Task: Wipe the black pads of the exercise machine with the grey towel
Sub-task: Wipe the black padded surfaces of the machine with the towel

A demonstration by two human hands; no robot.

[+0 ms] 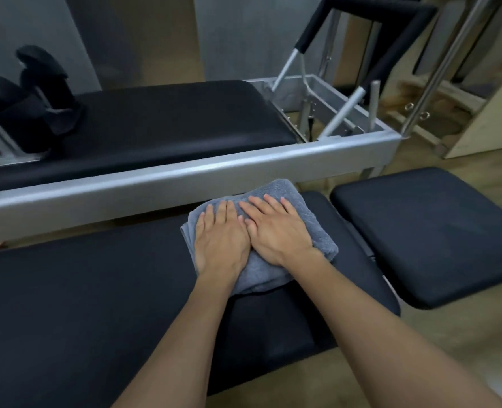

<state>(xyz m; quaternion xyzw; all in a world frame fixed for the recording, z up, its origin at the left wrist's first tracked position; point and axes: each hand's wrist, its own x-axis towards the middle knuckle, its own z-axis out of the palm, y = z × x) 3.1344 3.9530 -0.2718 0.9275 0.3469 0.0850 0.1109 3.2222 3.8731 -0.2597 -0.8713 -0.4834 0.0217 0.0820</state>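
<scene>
Grey towel (260,240), folded, is lying under both my flat palms, left hand (221,238) and right hand (276,228) spread, gripping nothing, near the long black pad's (82,290) far right corner.

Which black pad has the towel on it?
The long near pad, under both flat hands; the grey towel sits at its right end. The square pad and far carriage pad are bare.

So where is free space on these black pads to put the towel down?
Bare: the long black pad left of both hands, and the square black pad on the right. Crowded: beneath the folded grey towel, where the left hand and right hand press.
</scene>
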